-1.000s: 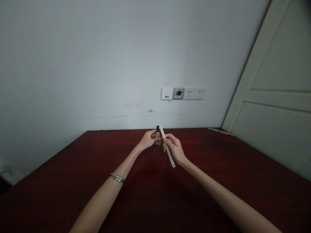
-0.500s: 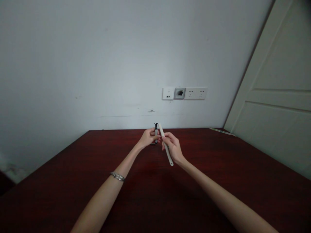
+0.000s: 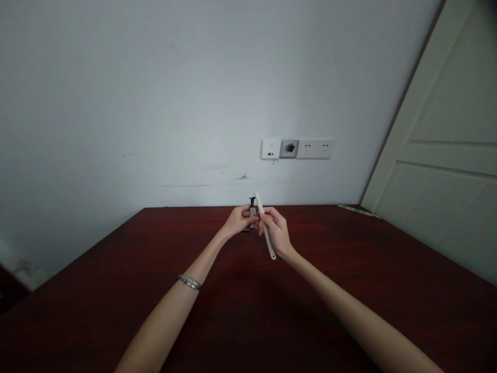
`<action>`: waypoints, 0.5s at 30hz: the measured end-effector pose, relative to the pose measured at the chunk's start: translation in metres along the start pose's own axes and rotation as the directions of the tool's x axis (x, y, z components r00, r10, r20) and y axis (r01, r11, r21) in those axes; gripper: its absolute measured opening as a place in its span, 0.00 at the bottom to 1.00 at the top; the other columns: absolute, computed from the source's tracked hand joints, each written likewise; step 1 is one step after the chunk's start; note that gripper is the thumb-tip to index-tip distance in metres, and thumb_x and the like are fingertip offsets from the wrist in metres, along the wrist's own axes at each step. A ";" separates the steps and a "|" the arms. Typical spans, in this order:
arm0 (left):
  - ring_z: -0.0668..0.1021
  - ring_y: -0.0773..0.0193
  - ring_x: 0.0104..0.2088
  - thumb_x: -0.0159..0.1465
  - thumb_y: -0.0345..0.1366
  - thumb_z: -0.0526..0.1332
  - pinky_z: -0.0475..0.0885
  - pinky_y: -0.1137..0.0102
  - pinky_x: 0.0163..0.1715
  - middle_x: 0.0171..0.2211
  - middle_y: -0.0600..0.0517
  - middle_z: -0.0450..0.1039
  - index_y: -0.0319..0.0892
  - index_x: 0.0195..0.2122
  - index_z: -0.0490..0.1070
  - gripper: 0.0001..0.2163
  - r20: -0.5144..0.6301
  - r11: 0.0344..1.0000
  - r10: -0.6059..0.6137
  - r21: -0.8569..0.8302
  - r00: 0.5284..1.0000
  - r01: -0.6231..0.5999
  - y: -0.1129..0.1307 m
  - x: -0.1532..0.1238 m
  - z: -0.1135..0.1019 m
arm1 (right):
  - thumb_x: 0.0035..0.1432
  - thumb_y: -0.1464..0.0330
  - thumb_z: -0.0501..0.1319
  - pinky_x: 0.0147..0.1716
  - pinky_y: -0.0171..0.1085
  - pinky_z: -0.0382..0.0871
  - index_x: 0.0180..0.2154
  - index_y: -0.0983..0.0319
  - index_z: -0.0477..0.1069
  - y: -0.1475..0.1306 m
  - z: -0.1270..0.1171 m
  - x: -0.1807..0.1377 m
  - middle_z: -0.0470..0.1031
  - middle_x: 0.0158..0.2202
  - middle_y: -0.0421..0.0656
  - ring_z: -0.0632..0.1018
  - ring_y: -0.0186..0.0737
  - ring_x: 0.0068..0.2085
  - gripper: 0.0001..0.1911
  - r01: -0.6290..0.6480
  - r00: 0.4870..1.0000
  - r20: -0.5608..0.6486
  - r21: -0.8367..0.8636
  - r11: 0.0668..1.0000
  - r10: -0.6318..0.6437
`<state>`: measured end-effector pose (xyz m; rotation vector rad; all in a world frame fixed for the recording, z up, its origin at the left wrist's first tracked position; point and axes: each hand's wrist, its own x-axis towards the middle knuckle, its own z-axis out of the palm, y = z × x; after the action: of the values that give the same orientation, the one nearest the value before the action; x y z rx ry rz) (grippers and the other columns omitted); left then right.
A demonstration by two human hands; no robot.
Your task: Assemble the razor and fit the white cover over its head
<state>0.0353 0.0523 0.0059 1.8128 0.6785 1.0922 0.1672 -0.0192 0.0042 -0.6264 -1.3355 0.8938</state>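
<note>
My left hand is closed around a small black-and-grey tool, held upright between thumb and fingers. Its dark top end is narrow with little prongs; I cannot make out its exact kind. My right hand pinches a long, flat white stick with a small hole in its lower end. The stick leans, its upper end tipped left beside the head of the tool; whether the two touch I cannot tell. Below my left fingers shows a bit of something green, mostly hidden.
Both arms reach over a dark red wooden table that meets a pale wall. Sockets are set in the wall. A thin patterned strip lies at the back right edge, near a white panelled door.
The white stick has risen slightly against the tool, its upper end now above the tool's top. Both hands keep their holds, and the whole view has shifted a little.
</note>
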 end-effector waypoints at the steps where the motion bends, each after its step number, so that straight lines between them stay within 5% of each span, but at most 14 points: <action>1: 0.75 0.65 0.26 0.50 0.39 0.66 0.69 0.73 0.27 0.26 0.51 0.72 0.35 0.35 0.67 0.15 0.004 1.000 0.005 0.003 1.000 -0.005 0.000 0.000 0.000 | 0.56 0.64 0.54 0.22 0.32 0.61 0.31 0.61 0.64 0.000 0.000 0.001 0.63 0.15 0.34 0.64 0.31 0.18 0.07 0.000 1.000 -0.004 0.006 1.000 0.000; 15: 0.75 0.66 0.25 0.50 0.39 0.66 0.68 0.74 0.25 0.25 0.52 0.72 0.35 0.36 0.66 0.17 0.000 1.000 -0.010 -0.021 1.000 0.010 -0.002 0.002 -0.001 | 0.56 0.65 0.54 0.16 0.30 0.59 0.32 0.62 0.64 0.011 0.001 -0.002 0.62 0.15 0.33 0.63 0.29 0.16 0.06 0.000 1.000 -0.030 0.047 0.999 0.002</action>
<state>0.0354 0.0550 0.0044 1.7897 0.6731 1.0886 0.1637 -0.0151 -0.0059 -0.6018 -1.2839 0.9112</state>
